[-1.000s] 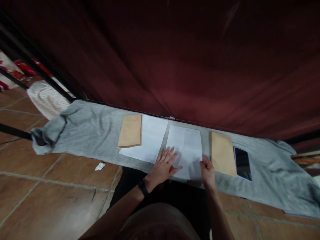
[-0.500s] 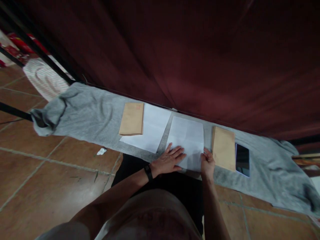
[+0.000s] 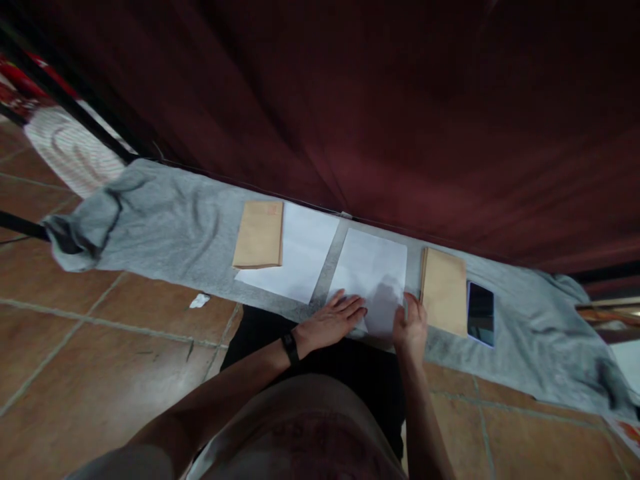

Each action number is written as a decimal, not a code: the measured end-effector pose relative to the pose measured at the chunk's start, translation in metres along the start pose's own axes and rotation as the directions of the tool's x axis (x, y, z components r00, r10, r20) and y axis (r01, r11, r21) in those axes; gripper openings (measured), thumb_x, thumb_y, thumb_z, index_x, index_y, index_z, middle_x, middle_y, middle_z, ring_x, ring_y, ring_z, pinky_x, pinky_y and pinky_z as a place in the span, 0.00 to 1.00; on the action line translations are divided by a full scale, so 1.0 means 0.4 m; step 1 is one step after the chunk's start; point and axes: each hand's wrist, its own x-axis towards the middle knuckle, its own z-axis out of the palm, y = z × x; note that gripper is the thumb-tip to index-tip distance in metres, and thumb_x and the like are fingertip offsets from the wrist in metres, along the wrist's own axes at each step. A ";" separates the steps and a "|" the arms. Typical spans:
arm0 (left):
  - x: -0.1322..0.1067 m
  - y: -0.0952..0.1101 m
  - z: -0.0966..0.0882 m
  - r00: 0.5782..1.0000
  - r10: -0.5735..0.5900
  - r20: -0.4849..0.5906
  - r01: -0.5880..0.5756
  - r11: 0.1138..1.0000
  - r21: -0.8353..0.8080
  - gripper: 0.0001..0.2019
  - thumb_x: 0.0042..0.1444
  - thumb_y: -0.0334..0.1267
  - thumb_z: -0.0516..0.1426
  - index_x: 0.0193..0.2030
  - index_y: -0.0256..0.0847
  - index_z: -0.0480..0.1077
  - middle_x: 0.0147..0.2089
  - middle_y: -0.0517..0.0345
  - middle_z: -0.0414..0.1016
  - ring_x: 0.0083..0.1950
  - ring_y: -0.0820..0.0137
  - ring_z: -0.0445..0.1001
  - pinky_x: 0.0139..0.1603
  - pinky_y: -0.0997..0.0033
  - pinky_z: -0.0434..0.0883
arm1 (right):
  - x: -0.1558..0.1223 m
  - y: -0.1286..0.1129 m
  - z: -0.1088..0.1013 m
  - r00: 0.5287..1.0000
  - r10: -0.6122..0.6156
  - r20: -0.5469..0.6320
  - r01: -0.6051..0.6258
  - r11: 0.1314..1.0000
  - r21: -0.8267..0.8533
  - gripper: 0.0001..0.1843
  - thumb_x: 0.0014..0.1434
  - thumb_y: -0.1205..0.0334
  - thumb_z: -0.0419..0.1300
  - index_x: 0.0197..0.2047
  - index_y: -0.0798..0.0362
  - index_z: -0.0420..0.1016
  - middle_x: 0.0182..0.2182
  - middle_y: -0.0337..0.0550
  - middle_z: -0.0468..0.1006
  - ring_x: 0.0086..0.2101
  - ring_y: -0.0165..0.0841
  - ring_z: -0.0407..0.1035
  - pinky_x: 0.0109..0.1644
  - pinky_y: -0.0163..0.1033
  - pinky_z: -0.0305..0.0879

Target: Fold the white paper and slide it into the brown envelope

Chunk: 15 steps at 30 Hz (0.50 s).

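Observation:
A white sheet of paper [image 3: 373, 257] lies in front of me on a grey cloth. My left hand [image 3: 334, 323] rests flat across its lower left part, fingers stretched out. At the sheet's lower right edge, my right hand [image 3: 411, 327] has its thumb over the paper and its other fingers curled by the edge, pinching it. To the left lies a second white sheet [image 3: 310, 250], partly covered by a stack of brown envelopes [image 3: 259, 233]. Another stack of brown envelopes [image 3: 444, 291] sits just right of my right hand.
A phone [image 3: 481, 313] lies right of the right-hand envelopes. The grey cloth [image 3: 185, 227] covers a long narrow surface, with a dark red curtain [image 3: 350, 120] hanging behind it. A white scrap [image 3: 200, 301] lies on the tiled floor [image 3: 100, 373].
My right hand has shifted slightly left, its thumb now further over the paper's edge. My left hand stays flat on the sheet. The whole view has shifted a little.

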 end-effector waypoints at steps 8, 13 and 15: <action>0.033 -0.004 0.005 0.989 -0.084 -0.122 0.082 0.996 -0.024 0.24 0.72 0.43 0.45 0.70 0.35 0.61 0.72 0.46 0.62 0.75 0.64 0.57 0.75 0.60 0.52 | -0.043 -0.043 0.085 0.920 -0.287 0.267 0.324 0.940 -0.103 0.26 0.71 0.59 0.47 0.70 0.52 0.63 0.69 0.52 0.62 0.68 0.45 0.55 0.70 0.58 0.55; 0.118 -0.026 0.036 0.976 -0.102 -0.194 0.107 0.994 0.019 0.25 0.71 0.40 0.44 0.71 0.32 0.58 0.75 0.42 0.56 0.77 0.62 0.50 0.76 0.53 0.50 | -0.055 -0.040 0.090 0.902 -0.315 0.296 0.382 0.901 -0.205 0.28 0.71 0.64 0.46 0.73 0.52 0.58 0.71 0.51 0.59 0.69 0.44 0.53 0.72 0.57 0.50; 0.157 -0.036 0.049 0.975 -0.100 -0.199 0.107 0.994 0.025 0.25 0.71 0.39 0.44 0.71 0.31 0.58 0.75 0.42 0.56 0.77 0.61 0.49 0.76 0.51 0.49 | -0.041 -0.037 0.090 0.898 -0.329 0.293 0.389 0.904 -0.177 0.29 0.71 0.65 0.45 0.73 0.53 0.57 0.70 0.52 0.61 0.69 0.43 0.54 0.72 0.57 0.52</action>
